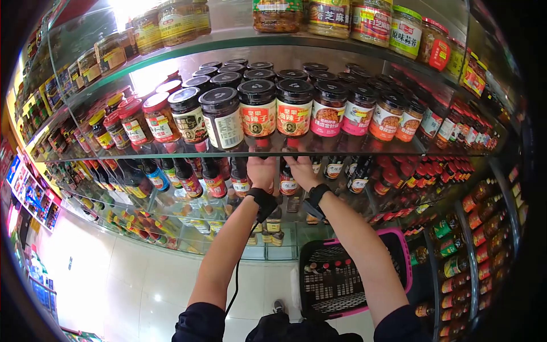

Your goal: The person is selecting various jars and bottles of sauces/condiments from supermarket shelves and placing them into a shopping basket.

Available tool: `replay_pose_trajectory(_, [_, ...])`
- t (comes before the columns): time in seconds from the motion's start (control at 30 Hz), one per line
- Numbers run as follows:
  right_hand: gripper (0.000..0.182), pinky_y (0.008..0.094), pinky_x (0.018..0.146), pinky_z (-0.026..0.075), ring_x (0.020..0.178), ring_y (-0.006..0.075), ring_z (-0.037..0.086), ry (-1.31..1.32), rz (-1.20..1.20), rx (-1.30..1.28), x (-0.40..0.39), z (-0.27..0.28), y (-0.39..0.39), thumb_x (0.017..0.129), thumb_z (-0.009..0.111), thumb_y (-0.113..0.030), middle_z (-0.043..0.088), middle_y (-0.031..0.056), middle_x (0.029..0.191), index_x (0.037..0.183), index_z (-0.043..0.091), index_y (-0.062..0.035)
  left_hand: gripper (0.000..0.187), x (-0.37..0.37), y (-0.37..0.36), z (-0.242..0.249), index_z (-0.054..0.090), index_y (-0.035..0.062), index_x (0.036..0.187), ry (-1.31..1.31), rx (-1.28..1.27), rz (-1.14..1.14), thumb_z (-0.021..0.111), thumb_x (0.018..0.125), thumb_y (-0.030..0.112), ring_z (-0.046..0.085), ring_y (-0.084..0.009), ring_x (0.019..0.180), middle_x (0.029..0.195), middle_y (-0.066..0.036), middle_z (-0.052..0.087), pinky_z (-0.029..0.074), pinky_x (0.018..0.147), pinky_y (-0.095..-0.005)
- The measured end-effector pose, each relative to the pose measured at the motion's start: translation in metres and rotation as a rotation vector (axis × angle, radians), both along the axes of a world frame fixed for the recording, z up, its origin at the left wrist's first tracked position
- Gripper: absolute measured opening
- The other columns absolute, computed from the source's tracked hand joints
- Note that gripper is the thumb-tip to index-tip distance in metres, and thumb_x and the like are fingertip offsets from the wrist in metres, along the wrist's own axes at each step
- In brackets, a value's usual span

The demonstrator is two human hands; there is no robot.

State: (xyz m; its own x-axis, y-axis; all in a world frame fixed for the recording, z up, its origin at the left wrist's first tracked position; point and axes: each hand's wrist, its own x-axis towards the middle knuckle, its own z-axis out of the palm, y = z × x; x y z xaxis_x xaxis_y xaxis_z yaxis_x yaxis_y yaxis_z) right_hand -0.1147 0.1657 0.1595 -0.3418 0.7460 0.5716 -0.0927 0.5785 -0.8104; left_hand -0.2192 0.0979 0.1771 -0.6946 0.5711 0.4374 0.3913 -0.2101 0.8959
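Note:
Both arms reach forward to the glass shelf edge (188,155). My left hand (262,171) is below that edge, among dark sauce bottles, with its fingertips blurred behind the glass. Close beside it on the right, my right hand (301,171) is at the same height, near a dark bottle (288,183) between the two hands. Whether either hand grips a bottle cannot be made out. Just above them stand black-lidded jars with red labels, one on the left (258,111) and one on the right (294,109). Each wrist wears a black band.
A black basket with a pink rim (408,268) stands at the lower right, small red-capped bottles inside. More jars (325,17) line the upper glass shelf. Bottles fill the right-hand racks (456,265). A glass shelf (279,251) lies low ahead, above the tiled floor (137,273).

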Motion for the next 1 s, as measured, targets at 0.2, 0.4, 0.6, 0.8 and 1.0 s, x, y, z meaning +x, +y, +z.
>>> replay_pose_trajectory(0.2, [0.033, 0.0439, 0.084, 0.038, 0.099, 0.0422, 0.048, -0.257, -0.221, 0.067, 0.014, 0.011, -0.017, 0.088, 0.052, -0.025, 0.053, 0.0235, 0.103, 0.110, 0.045, -0.0009, 0.032, -0.001, 0.014, -0.007, 0.056, 0.0001, 0.098, 0.037, 0.135, -0.043, 0.066, 0.079, 0.025, 0.063, -0.0210, 0.077, 0.085, -0.013, 0.065, 0.047, 0.069, -0.0303])
replay_pose_trajectory(0.4, [0.036, 0.0431, 0.082, 0.039, 0.099, 0.0415, 0.049, -0.125, -0.215, -0.005, 0.031, 0.019, -0.040, 0.089, 0.050, -0.025, 0.053, 0.0253, 0.101, 0.113, 0.043, -0.0001, 0.031, 0.015, 0.001, -0.003, 0.057, -0.0002, 0.096, 0.090, -0.056, 0.054, 0.066, 0.077, 0.024, 0.063, -0.0268, 0.077, 0.082, -0.015, 0.064, 0.046, 0.067, -0.0338])
replay_pose_trajectory(0.6, [0.031, 0.0415, 0.070, 0.041, 0.082, 0.0389, 0.054, -0.163, -0.203, 0.082, 0.071, 0.014, -0.064, 0.088, 0.051, -0.025, 0.056, 0.0198, 0.086, 0.103, 0.042, -0.0001, 0.027, 0.048, -0.015, -0.001, 0.058, 0.0022, 0.087, -0.012, 0.042, 0.036, 0.065, 0.077, 0.027, 0.062, -0.0273, 0.066, 0.071, -0.013, 0.063, 0.045, 0.062, -0.0362])
replay_pose_trajectory(0.8, [0.029, 0.0404, 0.065, 0.041, 0.072, 0.0332, 0.055, -0.094, -0.233, 0.110, 0.132, 0.012, -0.093, 0.087, 0.051, -0.024, 0.055, 0.0164, 0.080, 0.103, 0.044, -0.0011, 0.025, 0.084, -0.031, -0.013, 0.055, 0.0003, 0.086, -0.164, 0.000, -0.180, 0.063, 0.078, 0.023, 0.053, -0.0142, 0.059, 0.066, -0.006, 0.058, 0.041, 0.057, -0.0308])
replay_pose_trajectory(1.0, [0.023, 0.0350, 0.064, 0.042, 0.070, 0.0261, 0.056, -0.041, -0.295, -0.113, 0.216, -0.009, -0.105, 0.087, 0.052, -0.020, 0.057, 0.0130, 0.077, 0.100, 0.046, -0.0020, 0.019, 0.142, -0.052, -0.011, 0.052, 0.0019, 0.079, -0.299, -0.039, -0.441, 0.062, 0.081, 0.018, 0.041, -0.0067, 0.057, 0.061, 0.002, 0.049, 0.035, 0.051, -0.0259])
